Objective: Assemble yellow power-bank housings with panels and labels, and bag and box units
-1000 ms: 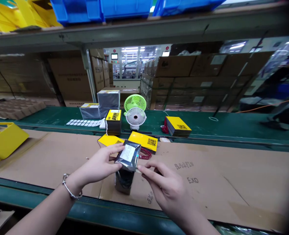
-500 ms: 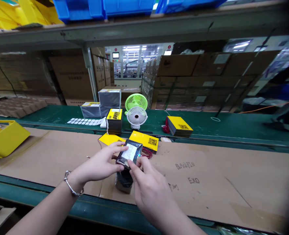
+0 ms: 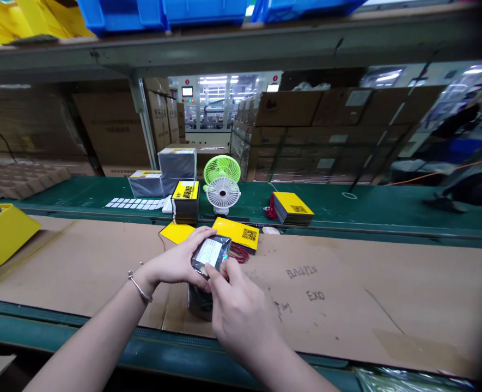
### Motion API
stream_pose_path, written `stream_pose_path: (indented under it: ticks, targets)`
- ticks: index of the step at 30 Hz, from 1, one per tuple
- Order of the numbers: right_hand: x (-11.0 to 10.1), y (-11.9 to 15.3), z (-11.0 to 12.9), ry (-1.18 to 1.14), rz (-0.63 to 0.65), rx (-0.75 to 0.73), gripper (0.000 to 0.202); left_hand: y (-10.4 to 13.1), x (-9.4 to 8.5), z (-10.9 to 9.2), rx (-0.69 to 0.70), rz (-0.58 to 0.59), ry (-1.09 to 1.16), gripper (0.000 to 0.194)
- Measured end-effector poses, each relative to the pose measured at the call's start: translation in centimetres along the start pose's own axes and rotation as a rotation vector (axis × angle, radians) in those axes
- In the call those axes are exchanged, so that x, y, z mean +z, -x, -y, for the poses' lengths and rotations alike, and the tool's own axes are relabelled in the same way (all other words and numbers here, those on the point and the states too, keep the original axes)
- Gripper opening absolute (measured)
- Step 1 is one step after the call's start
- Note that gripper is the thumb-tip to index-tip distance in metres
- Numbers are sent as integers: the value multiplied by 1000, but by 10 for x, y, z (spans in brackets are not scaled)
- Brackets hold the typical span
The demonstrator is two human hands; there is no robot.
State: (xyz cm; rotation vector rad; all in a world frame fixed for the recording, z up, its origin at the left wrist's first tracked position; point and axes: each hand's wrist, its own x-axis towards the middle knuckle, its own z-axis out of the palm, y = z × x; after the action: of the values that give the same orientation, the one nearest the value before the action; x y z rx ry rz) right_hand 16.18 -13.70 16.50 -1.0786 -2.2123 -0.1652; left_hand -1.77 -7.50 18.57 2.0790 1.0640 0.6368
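Observation:
A flat dark pack (image 3: 223, 250) in shiny film carries a white label (image 3: 208, 252) on its upper face. My left hand (image 3: 177, 263) is closed round its left side, fingers along the far edge and thumb at the near edge. At the near right corner, my right hand (image 3: 241, 302) has its index fingertip on the pack by the label and its thumb close beside it. Whether those fingers pinch anything small cannot be seen. Below the pack stands a dark wrapped block (image 3: 199, 302), partly covered by my hands.
Yellow cards (image 3: 236, 233) with red cords lie just beyond my hands on the cardboard sheet (image 3: 339, 272). Behind are a stack with a yellow top (image 3: 185, 198), a white fan (image 3: 223, 194), a green fan (image 3: 221, 166) and another yellow-topped stack (image 3: 293, 208). A yellow bin (image 3: 7, 237) stands left.
My left hand's fingers have drawn back from the label to the pack's far edge. My right index finger stays near the label. The whole view has shifted slightly.

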Motion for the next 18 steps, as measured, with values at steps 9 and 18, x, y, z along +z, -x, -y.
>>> stream_pose_path:
  ticks: [9, 18]
  targets:
    - [-7, 9, -15, 15, -29, 21, 36, 4, -1, -6, 5, -15, 79, 105]
    - [-6, 6, -19, -18, -12, 34, 35, 2, 1, -7, -5, -2, 53, 108]
